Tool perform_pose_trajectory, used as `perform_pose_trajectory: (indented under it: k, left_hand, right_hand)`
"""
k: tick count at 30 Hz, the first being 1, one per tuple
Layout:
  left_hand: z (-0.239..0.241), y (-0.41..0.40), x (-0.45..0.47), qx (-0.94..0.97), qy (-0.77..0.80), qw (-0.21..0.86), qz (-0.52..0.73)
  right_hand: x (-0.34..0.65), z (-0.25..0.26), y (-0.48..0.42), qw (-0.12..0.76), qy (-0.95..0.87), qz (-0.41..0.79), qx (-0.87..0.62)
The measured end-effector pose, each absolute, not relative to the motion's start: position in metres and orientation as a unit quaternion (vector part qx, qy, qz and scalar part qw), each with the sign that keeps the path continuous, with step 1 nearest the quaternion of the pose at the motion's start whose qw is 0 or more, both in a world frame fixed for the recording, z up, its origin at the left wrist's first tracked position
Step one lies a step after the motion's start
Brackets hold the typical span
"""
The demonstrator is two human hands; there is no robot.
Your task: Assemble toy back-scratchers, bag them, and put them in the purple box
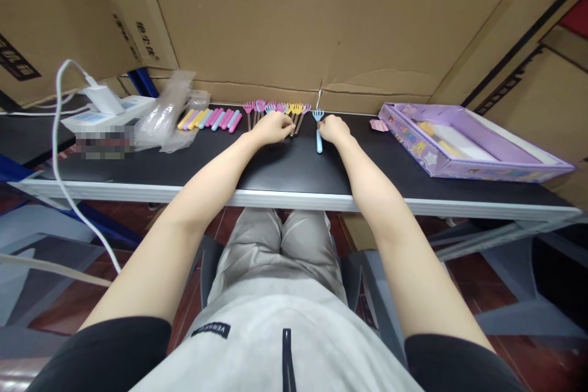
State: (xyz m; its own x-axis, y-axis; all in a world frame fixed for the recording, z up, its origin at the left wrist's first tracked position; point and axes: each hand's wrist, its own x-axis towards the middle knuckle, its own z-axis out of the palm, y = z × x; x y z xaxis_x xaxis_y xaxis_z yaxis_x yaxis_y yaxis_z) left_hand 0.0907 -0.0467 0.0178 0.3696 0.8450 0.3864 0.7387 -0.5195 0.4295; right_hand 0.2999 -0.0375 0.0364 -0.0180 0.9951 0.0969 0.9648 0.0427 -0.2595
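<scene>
My left hand (273, 128) rests on the black table (285, 168), fingers curled over the handles of a row of small coloured rake-shaped scratchers (275, 108). My right hand (334, 129) lies just right of it, fingers bent and pinching a light blue scratcher (318, 131) that lies apart from the row. Several pastel handles (210, 119) in yellow, pink, blue and purple lie side by side further left.
A purple open toy box (463, 150) sits at the right, a small pink packet (378, 125) beside it. Clear plastic bags (166, 113), a white charger with cable (101, 99) and a white box lie at the left. Cardboard boxes wall the back.
</scene>
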Motion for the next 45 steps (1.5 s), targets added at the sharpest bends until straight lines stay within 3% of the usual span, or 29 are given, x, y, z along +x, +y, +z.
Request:
perform_pose_trajectory:
  k: [5,9,19,26,33,45]
  left_hand:
    - [0.018,-0.048,0.089,0.821,0.476,0.115,0.294]
    - [0.02,-0.051,0.089,0.831,0.485,0.154,0.224]
    - [0.028,-0.064,0.094,0.819,0.517,0.164,0.187]
    - [0.025,-0.061,0.091,0.821,0.501,0.178,0.207]
    - [0.025,-0.059,0.092,0.822,0.497,0.178,0.212]
    - [0.024,-0.058,0.093,0.835,0.483,0.144,0.221]
  right_hand:
    - [0.322,0.03,-0.019,0.094,-0.721,0.049,-0.684]
    - [0.327,0.028,-0.015,0.044,-0.749,0.059,-0.659]
    - [0.321,0.034,-0.024,0.021,-0.755,0.05,-0.653]
    - [0.324,0.03,-0.02,0.042,-0.755,0.056,-0.652]
    - [0.318,0.032,-0.022,0.145,-0.715,0.074,-0.68]
    - [0.306,0.034,-0.032,0.148,-0.705,0.107,-0.685]
